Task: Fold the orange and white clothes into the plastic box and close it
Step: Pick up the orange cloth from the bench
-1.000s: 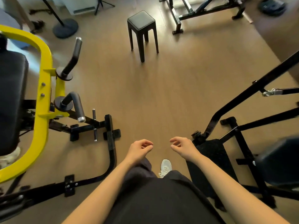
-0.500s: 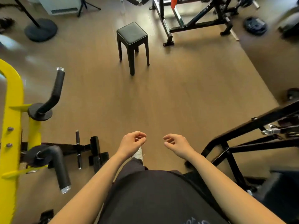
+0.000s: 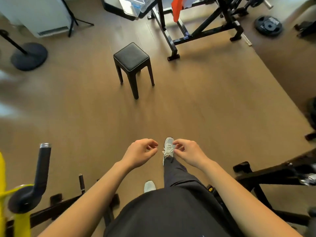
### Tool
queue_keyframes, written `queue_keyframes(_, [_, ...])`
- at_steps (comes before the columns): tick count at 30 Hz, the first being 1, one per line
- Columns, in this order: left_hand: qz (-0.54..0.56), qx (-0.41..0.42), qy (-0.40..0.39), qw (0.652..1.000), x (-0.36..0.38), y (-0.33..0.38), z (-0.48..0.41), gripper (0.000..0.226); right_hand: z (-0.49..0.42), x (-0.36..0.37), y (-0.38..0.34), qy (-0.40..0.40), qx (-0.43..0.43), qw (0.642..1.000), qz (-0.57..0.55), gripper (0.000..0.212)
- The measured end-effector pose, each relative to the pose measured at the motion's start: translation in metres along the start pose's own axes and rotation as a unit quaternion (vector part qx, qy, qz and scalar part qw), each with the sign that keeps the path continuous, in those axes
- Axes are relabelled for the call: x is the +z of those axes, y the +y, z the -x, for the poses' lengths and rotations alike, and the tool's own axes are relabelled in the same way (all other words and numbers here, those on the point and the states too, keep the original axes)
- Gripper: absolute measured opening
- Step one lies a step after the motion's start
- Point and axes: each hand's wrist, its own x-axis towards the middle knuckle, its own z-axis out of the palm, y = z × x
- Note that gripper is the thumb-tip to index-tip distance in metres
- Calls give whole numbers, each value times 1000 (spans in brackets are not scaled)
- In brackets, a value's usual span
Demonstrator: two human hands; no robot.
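An orange garment [image 3: 177,8] hangs over a black weight rack at the far top. Left of it a clear plastic box [image 3: 135,5] rests on a dark surface, cut off by the frame's top edge. No white clothing is visible. My left hand [image 3: 142,153] and my right hand [image 3: 187,153] hover side by side in front of my waist, fingers loosely curled and empty, far from the box and the garment.
A black stool [image 3: 132,63] stands on the wooden floor between me and the rack [image 3: 201,31]. Yellow and black gym equipment [image 3: 30,194] is at lower left, a black machine frame [image 3: 273,177] at lower right. A weight plate [image 3: 268,25] lies at upper right.
I have walked forward: the stool and rack have come closer, and the box and orange garment have entered view at the top. My hands keep the same curled pose.
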Motion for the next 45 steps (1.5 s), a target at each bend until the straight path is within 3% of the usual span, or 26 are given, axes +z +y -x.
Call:
queue_keyframes(6, [-9,-14,-19,1000,-52,37,-122,19,-101,-82,0,7,-9,1000,4,28])
queue_keyframes(11, [50,-41,-3,998,-94,59,-208,19,-173,-152,-3,-5,-6,1000,16,27])
queue_keyframes(24, [155,-74,15,985,-202,28,-420,18,-391,-280,-71,-16,28,999,0,26])
queue_keyframes(36, [93,-33,25,995,-371,44,-656,21,-564,-421,-148,52,38,997,-46,27])
queue_keyframes(45, [104,-50,15,993,-406,102,-810,20,-700,-537,-155,80,-30,991,-105,27])
